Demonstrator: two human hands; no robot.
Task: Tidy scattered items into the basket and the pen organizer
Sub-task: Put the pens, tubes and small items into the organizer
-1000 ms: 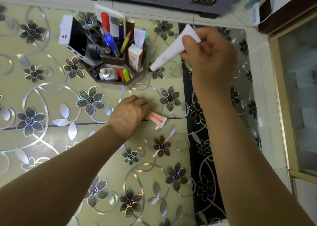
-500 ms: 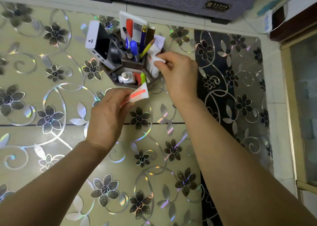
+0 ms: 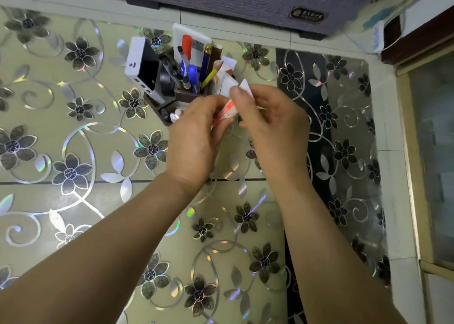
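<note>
My 2 hands meet just in front of the pen organizer (image 3: 183, 95) on the flower-patterned table (image 3: 73, 132). My left hand (image 3: 194, 137) and right hand (image 3: 269, 117) each keep a pinching grip on the red-and-white tube (image 3: 227, 110), held above the table, beside the organizer's crowded compartments.

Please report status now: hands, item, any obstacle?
Left hand and right hand both grip small tube. Organizer directly behind, crowded. Path unobstructed.
</note>
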